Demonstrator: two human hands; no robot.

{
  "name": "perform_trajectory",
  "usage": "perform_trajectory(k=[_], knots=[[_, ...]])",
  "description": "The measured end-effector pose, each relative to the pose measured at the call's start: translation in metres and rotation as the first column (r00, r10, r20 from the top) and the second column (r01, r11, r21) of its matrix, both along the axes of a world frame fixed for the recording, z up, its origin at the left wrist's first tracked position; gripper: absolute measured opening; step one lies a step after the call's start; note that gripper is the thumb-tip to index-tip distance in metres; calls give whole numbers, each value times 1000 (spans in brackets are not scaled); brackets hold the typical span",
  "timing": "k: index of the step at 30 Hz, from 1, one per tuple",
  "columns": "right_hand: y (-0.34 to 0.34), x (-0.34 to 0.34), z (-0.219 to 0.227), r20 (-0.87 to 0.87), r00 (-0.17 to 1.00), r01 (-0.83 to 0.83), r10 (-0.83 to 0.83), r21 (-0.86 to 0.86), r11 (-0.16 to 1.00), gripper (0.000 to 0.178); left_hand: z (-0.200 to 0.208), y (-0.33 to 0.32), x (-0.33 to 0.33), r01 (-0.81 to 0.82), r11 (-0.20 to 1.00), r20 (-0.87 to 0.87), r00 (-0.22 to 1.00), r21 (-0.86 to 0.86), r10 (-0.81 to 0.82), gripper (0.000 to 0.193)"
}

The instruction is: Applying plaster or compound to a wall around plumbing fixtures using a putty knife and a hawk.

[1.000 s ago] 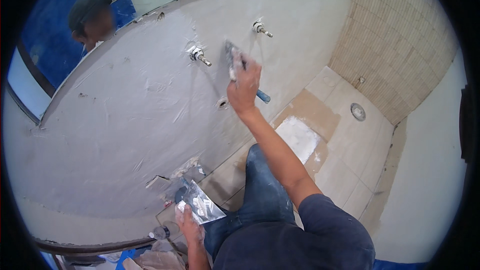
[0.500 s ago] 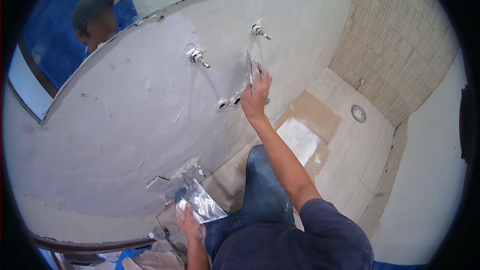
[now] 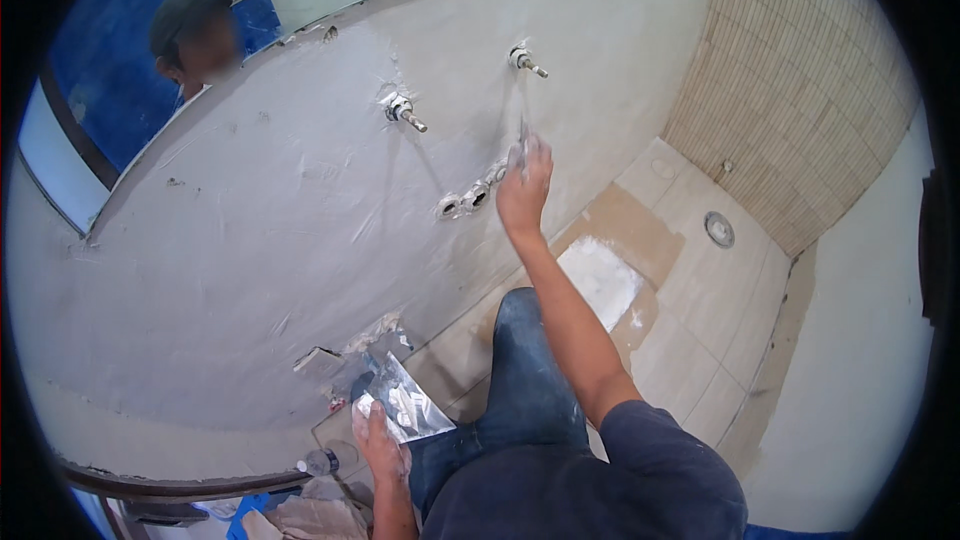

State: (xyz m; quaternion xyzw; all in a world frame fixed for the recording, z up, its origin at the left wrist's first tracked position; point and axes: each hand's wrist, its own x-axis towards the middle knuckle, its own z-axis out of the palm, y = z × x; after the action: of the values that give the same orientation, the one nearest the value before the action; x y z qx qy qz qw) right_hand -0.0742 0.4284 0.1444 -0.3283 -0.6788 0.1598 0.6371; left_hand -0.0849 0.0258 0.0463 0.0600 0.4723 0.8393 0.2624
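Observation:
My right hand (image 3: 526, 185) is raised in front of the plastered wall (image 3: 290, 270), its fingers closed around a putty knife. The thin blade of the putty knife (image 3: 523, 128) points up toward the right-hand valve stem (image 3: 527, 62); whether it touches the wall I cannot tell. Low at the left, my left hand (image 3: 380, 447) grips a triangular-looking metal plate (image 3: 428, 422) by its edge, above my thigh. White plaster (image 3: 402, 402) lies in lumps on that plate. Several round pipe holes (image 3: 449, 206) open in the wall beside my right wrist.
Another valve stem (image 3: 406, 113) juts from the wall. White powder (image 3: 600, 282) covers part of a brown sheet (image 3: 640, 225) on the tiled floor, near a round drain (image 3: 718, 229). Beyond the wall's top edge stands a person in a cap (image 3: 195, 30). A clear bottle (image 3: 318, 462) lies lower left.
My right hand and the putty knife have moved a little right and down, uncovering more of the pipe holes. My left hand and the plate stay in place.

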Motion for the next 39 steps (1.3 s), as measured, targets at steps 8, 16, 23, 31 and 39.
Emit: perform_trajectory(k=[8,16,23,31,39], knots=[[-63,-56,-1,59,998,-22,13,161,987,56,-4,2,2,-8,1000,11,1000,3,8,34],[-130,15,-17,151,854,-519,498,176,837,57,5,4,5,-67,997,56,996,48,65,34],[-228,110,-38,334,237,-971,912,54,232,66,13,22,8,-96,982,33,995,163,92,26],[-135,109,-103,179,690,-654,701,-261,710,47,12,9,-9,-111,974,65,993,198,100,27],[-46,47,-5,138,966,-246,221,204,948,36,-7,-4,-2,-122,989,78,990,85,115,28]])
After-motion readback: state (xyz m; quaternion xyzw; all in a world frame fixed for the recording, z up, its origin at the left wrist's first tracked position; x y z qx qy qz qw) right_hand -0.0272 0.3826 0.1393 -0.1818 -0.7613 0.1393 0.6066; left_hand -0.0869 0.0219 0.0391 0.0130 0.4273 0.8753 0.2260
